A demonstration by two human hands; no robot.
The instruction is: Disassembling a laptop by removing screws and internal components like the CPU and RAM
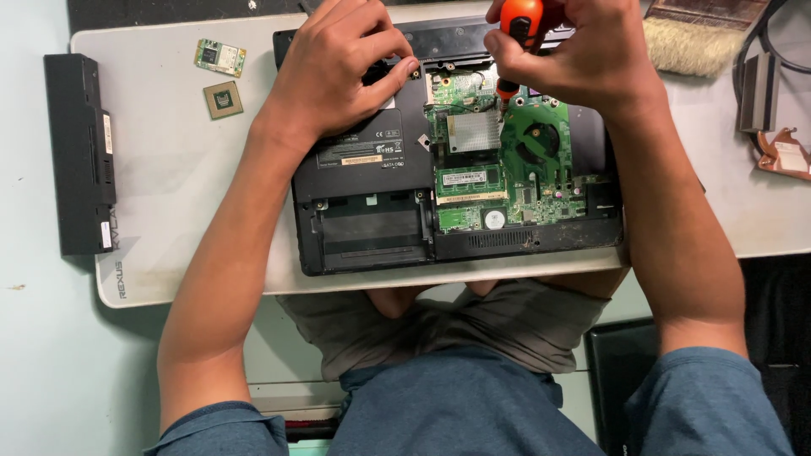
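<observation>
**Screwdriver on the open laptop base: hazards and parts count**

Your right hand (583,63) has its fingers closed around the orange-handled screwdriver (519,25); the tip stands on the green circuit board (507,160), just below your fingertips. Your left hand (338,72) lies with fingers curled, pressing on the black laptop base (363,203), gripping nothing that can be seen.

Hazards, as a judgement: a slipping tip could gouge the board beside the silver heat plate (473,131). A freed screw could drop into the fan (541,139).

Count on the bench (169,152): one laptop base, one screwdriver, one battery pack (80,152), two loose chips (221,78), one brush (688,42).
</observation>
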